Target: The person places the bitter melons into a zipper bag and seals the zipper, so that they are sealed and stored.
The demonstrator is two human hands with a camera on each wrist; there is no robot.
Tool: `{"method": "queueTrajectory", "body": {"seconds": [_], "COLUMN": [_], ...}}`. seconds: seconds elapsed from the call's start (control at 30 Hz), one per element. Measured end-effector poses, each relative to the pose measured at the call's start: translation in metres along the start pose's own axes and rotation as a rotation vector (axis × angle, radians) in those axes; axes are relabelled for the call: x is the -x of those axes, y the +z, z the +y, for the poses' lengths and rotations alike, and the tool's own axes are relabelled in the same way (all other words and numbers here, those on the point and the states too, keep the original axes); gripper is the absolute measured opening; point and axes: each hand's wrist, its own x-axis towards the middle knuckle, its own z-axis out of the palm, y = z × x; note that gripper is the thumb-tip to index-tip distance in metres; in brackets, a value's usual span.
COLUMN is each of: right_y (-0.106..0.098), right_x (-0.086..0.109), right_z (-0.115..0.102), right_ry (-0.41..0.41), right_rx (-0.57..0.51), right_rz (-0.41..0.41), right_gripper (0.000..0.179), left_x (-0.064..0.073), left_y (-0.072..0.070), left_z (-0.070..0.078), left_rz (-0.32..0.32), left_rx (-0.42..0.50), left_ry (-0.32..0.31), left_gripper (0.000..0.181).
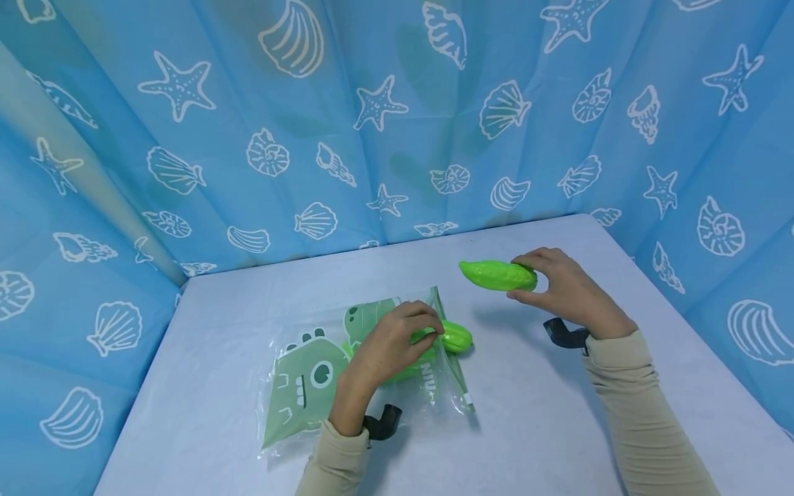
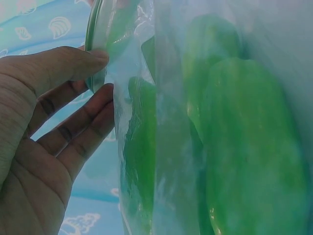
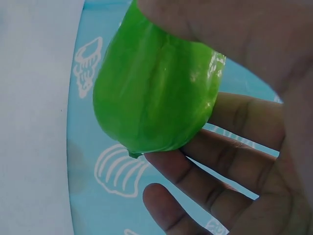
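My right hand (image 1: 561, 289) holds a bright green toy bitter melon (image 1: 496, 275) above the table, its pointed end toward the left. In the right wrist view the toy's rounded, ribbed end (image 3: 151, 98) shows between thumb and fingers. A clear zip bag (image 1: 378, 413) with a green cartoon monster print lies flat, its opening facing right. With thumb and fingers, my left hand (image 1: 387, 344) pinches the upper layer at that opening. Another green toy vegetable (image 1: 457, 337) pokes out of the mouth. Through the plastic, the left wrist view shows further green toys (image 2: 254, 147) inside.
A white-covered table (image 1: 527, 427) carries everything. Blue curtains (image 1: 397, 138) with white shell and starfish prints hang behind it and at both sides. Each wrist wears a black camera mount (image 1: 566, 334). The bag's green zip strip (image 1: 459, 372) ends in a white slider.
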Motion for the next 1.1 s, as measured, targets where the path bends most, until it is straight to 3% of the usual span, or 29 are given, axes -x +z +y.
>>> {"method": "queueTrajectory", "body": {"seconds": [0.77,0.93,1.1], "right_y": [0.018,0.02,0.02], "right_x": [-0.004,-0.005,-0.004], "right_z": [-0.002,0.0,0.001], "right_ry": [-0.013,-0.004,0.078], "right_rx": [0.016,0.013,-0.005], "right_rz": [-0.179,-0.265,-0.386], "right_gripper": [0.053,0.047,0.045], "left_x": [-0.001,-0.001,-0.001], "left_y": [0.001,0.002,0.003], "left_z": [0.0,-0.001,-0.003], "left_rz": [0.0,0.003,0.0], "left_rx": [0.003,0.005,0.001], "left_ry": [0.003,0.011,0.014], "left_gripper": [0.011,0.011,0.011]}}
